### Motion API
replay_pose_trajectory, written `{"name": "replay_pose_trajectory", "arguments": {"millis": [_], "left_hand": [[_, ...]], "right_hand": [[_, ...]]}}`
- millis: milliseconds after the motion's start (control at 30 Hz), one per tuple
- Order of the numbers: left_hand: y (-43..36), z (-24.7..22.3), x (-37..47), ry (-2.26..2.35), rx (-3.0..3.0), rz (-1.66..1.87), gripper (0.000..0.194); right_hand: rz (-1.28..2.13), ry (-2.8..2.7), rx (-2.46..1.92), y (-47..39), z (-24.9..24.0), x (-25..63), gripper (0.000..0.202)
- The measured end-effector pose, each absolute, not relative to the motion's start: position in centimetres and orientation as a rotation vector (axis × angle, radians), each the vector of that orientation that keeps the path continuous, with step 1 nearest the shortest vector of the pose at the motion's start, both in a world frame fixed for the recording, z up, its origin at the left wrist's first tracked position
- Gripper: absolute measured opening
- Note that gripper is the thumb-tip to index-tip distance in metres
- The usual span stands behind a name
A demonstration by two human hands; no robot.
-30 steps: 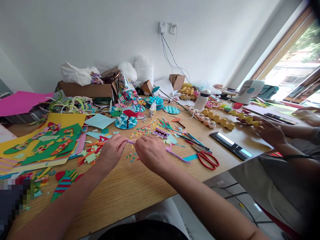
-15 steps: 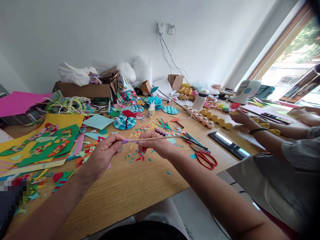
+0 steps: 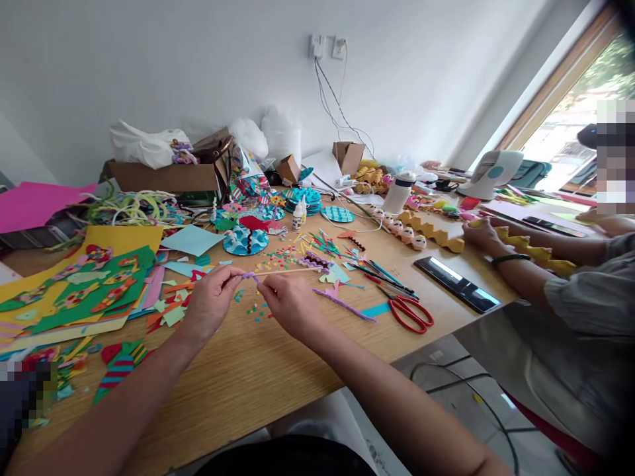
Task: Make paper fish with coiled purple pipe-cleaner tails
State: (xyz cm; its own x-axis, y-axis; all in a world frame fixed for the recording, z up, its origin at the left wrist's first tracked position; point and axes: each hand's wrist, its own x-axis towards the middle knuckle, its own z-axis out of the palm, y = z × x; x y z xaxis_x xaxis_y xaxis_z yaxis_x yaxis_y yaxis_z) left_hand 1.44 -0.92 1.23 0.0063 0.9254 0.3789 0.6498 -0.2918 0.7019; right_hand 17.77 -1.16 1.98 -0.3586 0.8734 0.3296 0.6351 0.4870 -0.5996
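A thin wooden stick (image 3: 285, 271) points right from my left hand (image 3: 214, 297), whose fingers pinch its left end. Purple pipe cleaner (image 3: 249, 276) is wound round that end of the stick. My right hand (image 3: 289, 303) is closed on the pipe cleaner just below the stick, and its trailing length (image 3: 344, 305) emerges to the right of the hand, over the table. Coiled purple and brown pipe cleaners (image 3: 316, 262) lie beyond the stick's right end.
Red-handled scissors (image 3: 411, 313) and a black phone (image 3: 456, 284) lie to the right. Another person's hands hold a yellow egg-carton strip (image 3: 533, 248) at the far right. Green and yellow paper sheets (image 3: 106, 291) are on the left. Small glue bottles (image 3: 297, 216) stand beyond my hands.
My right hand has shifted slightly left and down, off the stick's line. More of the stick and the purple pipe cleaner's trailing length now show. The other person's hands moved slightly.
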Motion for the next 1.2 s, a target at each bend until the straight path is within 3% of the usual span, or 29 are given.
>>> {"name": "replay_pose_trajectory", "arguments": {"millis": [67, 133, 667, 767, 933, 1200], "left_hand": [[-1.0, 1.3, 1.4, 1.631, 2.012, 1.152, 0.023], [-1.0, 1.4, 1.3, 1.633, 2.034, 1.130, 0.025], [-1.7, 2.1, 0.1, 1.398, 1.844, 0.995, 0.031], [-1.9, 3.0, 0.1, 1.468, 1.988, 0.936, 0.037], [-1.7, 3.9, 0.4, 1.594, 2.555, 0.728, 0.029], [-0.9, 3.7, 1.0, 1.619, 2.454, 0.583, 0.029]], "right_hand": [[0.176, -2.261, -1.261, -1.2, 2.3, 18.0, 0.026], [0.065, -2.325, -1.237, -1.0, 2.4, 18.1, 0.023], [0.129, -2.411, -1.124, -0.9, 3.2, 18.4, 0.020], [0.100, -2.444, -1.115, -1.0, 3.3, 18.3, 0.021], [0.039, -2.462, -1.076, -1.1, 2.9, 18.2, 0.019], [-0.018, -2.472, -1.103, -1.2, 2.5, 18.3, 0.022]]}}
